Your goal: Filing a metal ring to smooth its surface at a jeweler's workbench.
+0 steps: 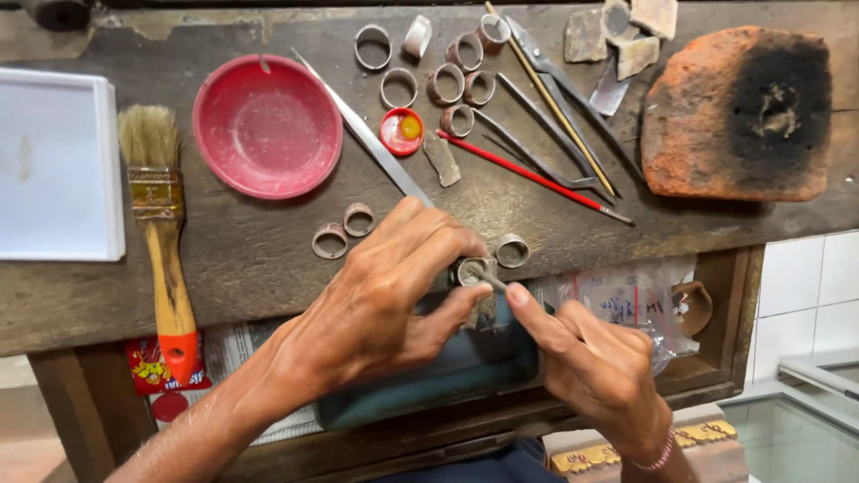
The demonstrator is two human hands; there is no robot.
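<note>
Spanning frame: one dark wooden bench (268, 259). One scorched brick (738, 112), one white tray (54, 165), one red dish (267, 125), one brush (159, 224). Red printed packet (161, 367) under bench edge. Eleven loose metal rings. Left hand (380, 300) pinches dull grey ring (472, 270) at bench edge; right hand (595, 362) grips thin tool (492, 280) touching it.
</note>
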